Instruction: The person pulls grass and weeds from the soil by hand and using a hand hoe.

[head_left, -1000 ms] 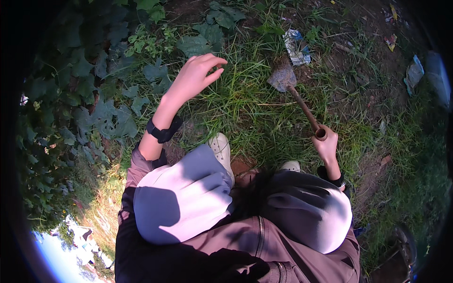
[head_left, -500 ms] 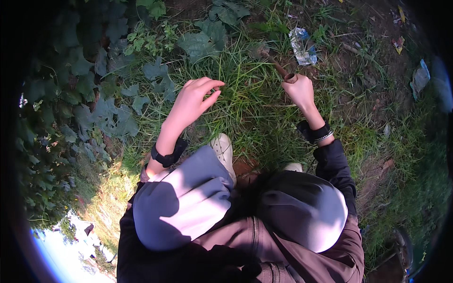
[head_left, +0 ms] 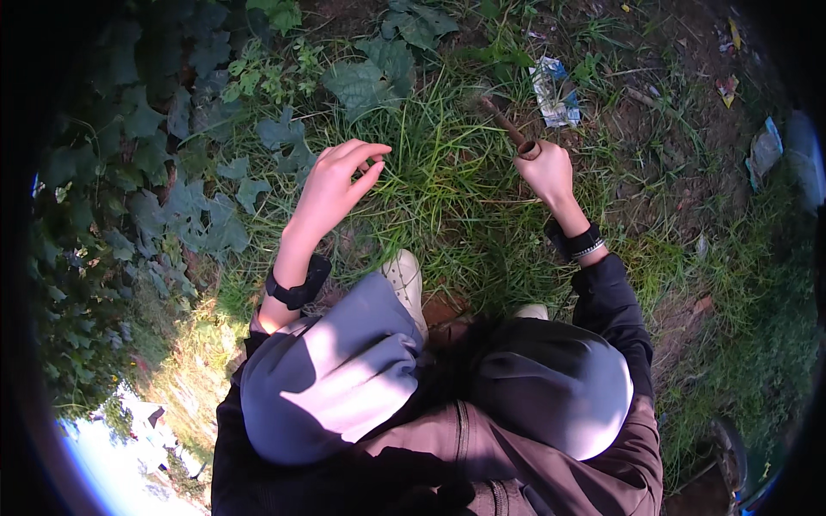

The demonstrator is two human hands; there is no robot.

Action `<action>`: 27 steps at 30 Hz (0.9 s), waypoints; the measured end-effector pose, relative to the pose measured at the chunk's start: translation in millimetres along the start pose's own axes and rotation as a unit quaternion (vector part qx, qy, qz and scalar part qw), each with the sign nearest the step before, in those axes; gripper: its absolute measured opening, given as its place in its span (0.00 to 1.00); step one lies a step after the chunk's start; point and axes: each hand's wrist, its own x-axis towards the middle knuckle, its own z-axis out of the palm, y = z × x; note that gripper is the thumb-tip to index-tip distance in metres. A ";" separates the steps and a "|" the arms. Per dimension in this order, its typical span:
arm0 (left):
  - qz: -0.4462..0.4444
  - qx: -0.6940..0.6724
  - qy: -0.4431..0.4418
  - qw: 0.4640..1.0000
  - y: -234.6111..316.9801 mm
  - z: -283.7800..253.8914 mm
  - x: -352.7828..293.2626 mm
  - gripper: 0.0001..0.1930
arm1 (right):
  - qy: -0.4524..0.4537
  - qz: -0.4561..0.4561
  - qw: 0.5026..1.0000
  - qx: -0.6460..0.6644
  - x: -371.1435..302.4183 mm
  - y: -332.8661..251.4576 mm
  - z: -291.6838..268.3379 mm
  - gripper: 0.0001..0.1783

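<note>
My right hand (head_left: 548,174) is closed in a fist around a rusty brown metal hand tool (head_left: 508,126). A hollow round socket shows at the fist, and a thin shaft runs from it toward the far left. The tool's far end is blurred among the grass, so its blade shape is unclear. Over the grass (head_left: 439,185) to the left hovers my left hand (head_left: 337,185), its fingers curved and the thumb apart from them. Nothing shows between those fingers.
Broad-leaved vines (head_left: 194,211) cover the left side. A crumpled white and blue wrapper (head_left: 555,92) lies beyond my right fist, and another piece of litter (head_left: 764,153) sits farther right. My pale shoe (head_left: 403,284) stands in the grass below my hands.
My left hand has shifted slightly left, away from the tool. My right hand keeps its grip, and the tool's far end has moved a little nearer.
</note>
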 end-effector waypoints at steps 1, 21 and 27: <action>0.010 0.004 -0.003 1.000 1.0 -0.3 0.8 0.11 | -0.001 -0.007 1.000 -0.012 0.9 -4.5 -0.5 0.16; 0.174 0.141 -0.025 0.974 -9.5 45.1 90.6 0.26 | -0.032 -0.192 0.963 -0.189 -120.5 48.8 -87.6 0.13; 0.245 0.183 -0.091 0.948 -6.9 76.4 121.7 0.24 | -0.060 -0.193 0.953 -0.227 -165.0 52.8 -124.2 0.09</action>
